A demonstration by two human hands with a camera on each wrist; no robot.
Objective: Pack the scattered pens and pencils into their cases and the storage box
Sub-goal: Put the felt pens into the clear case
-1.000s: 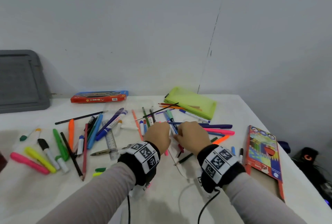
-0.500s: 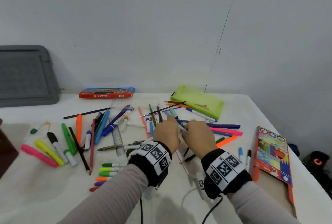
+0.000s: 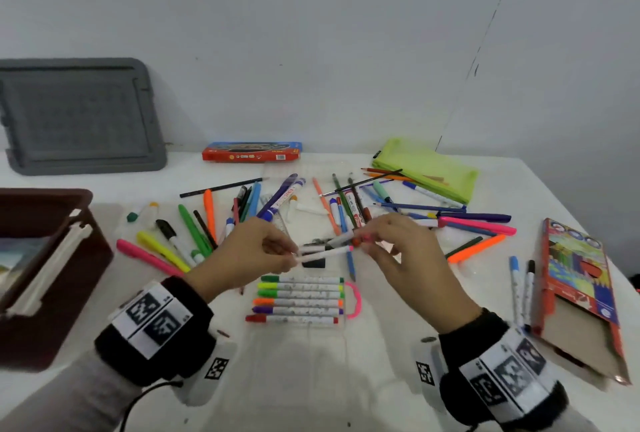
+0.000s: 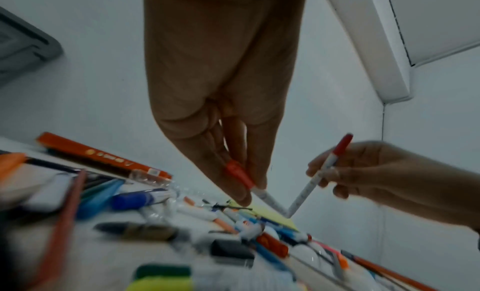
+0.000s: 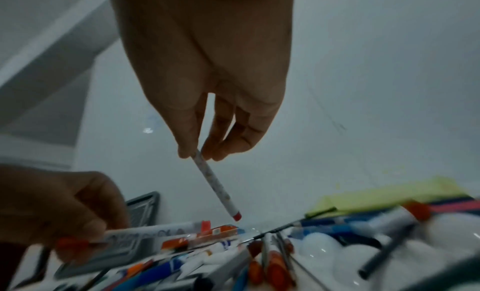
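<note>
Here, from the head view, both hands hover above the white tabletop point(image 3: 381, 362): the left hand point(image 3: 242, 258) pinches a slim white marker point(image 3: 325, 253) lying left-to-right, and the right hand point(image 3: 405, 258) pinches a second marker point(image 3: 360, 240). Below lies a clear case point(image 3: 301, 300) of six round-barrelled markers. In the left wrist view, the fingers point(image 4: 233, 190) grip the red-capped end, barrel slanting down-right. In the right wrist view, the fingers point(image 5: 185, 149) pinch the other barrel, red tip down.

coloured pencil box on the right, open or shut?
Open. In the head view the pencil box has its brown inner tray slid out of the printed sleeve toward the table's near edge. Whether pencils are inside cannot be told.
</note>
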